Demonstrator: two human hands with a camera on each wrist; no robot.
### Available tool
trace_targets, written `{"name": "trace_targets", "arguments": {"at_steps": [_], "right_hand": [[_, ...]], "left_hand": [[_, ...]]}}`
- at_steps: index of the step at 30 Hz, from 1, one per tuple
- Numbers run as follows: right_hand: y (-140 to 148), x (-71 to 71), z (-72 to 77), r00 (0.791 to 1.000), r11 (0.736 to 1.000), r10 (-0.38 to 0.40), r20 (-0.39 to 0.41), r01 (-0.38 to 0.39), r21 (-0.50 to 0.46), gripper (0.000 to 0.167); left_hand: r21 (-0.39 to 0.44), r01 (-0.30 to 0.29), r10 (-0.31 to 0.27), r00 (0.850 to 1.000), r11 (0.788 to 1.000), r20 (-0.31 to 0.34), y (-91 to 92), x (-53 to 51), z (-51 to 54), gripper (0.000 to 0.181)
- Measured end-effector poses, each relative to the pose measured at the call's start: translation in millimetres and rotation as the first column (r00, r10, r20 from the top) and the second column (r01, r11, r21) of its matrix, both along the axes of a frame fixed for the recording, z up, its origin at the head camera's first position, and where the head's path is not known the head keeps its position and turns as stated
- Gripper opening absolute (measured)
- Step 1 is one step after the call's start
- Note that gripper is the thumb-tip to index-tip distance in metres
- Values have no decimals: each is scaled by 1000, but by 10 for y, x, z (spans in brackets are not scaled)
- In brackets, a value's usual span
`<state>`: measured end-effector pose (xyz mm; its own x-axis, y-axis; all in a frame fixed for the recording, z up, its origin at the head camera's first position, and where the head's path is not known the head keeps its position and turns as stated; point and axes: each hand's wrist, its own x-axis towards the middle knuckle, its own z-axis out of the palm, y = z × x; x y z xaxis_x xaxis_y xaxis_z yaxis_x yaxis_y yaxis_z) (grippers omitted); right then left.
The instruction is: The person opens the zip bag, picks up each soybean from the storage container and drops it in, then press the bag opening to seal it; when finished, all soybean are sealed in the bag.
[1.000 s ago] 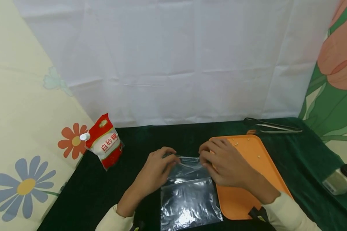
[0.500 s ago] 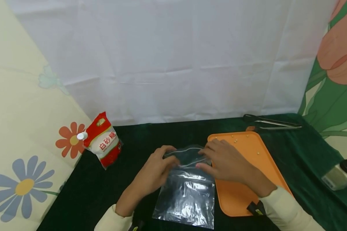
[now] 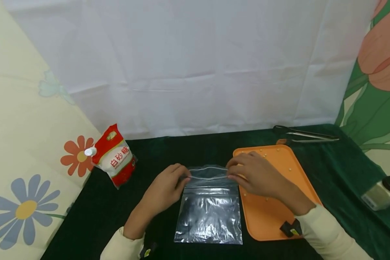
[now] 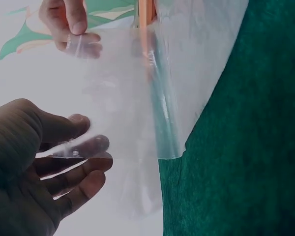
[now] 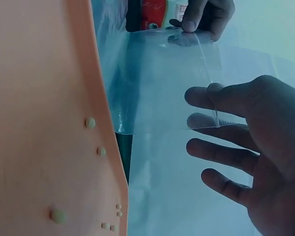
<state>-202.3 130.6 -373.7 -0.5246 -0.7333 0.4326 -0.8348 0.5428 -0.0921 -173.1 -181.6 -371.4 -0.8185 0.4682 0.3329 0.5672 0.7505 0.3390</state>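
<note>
A clear zip bag (image 3: 211, 216) stretches between both hands, its zip end raised and its lower part toward the person. The left hand (image 3: 165, 186) pinches the bag's left upper corner between thumb and fingers. At the right upper corner, the right hand (image 3: 258, 177) pinches the film, with its thumb on one side and a finger showing through from behind. The right wrist view shows that hand's other fingers (image 5: 226, 155) spread below the bag's edge. Two pale zip lines bow slightly apart between the hands. Nothing can be made out inside the bag.
An orange tray (image 3: 269, 224) with several small pale beads lies under the right forearm. A red-and-white sugar bag (image 3: 115, 157) with a white cap stands at the left. Tongs (image 3: 307, 136) lie at the back right, and a black-lidded jar (image 3: 383, 193) is at the far right.
The bag's mouth went from bunched to spread, its two zip lines now drawn out between the hands. The fingers of the right hand shifted on the edge, and the bag's lower end moved slightly away.
</note>
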Motion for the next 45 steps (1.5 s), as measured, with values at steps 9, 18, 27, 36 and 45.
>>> {"name": "trace_targets", "arguments": {"at_steps": [9, 18, 27, 36, 45], "right_hand": [[395, -83, 237, 971, 961, -62, 232, 120, -248, 13], [844, -128, -13, 676, 993, 114, 728, -54, -105, 11], [873, -94, -400, 558, 995, 102, 824, -66, -78, 8], [836, -88, -377, 626, 1000, 6, 780, -6, -2, 6], [630, -120, -283, 716, 980, 25, 697, 122, -160, 11]], "left_hand": [[22, -9, 8, 1000, 1000, 2, 12, 6, 19, 15], [54, 37, -38, 999, 998, 7, -35, 24, 0, 14], [62, 85, -86, 996, 994, 13, -28, 15, -34, 14], [51, 94, -95, 995, 994, 28, -14, -8, 8, 14], [47, 92, -95, 993, 995, 66, -13, -23, -3, 15]]}}
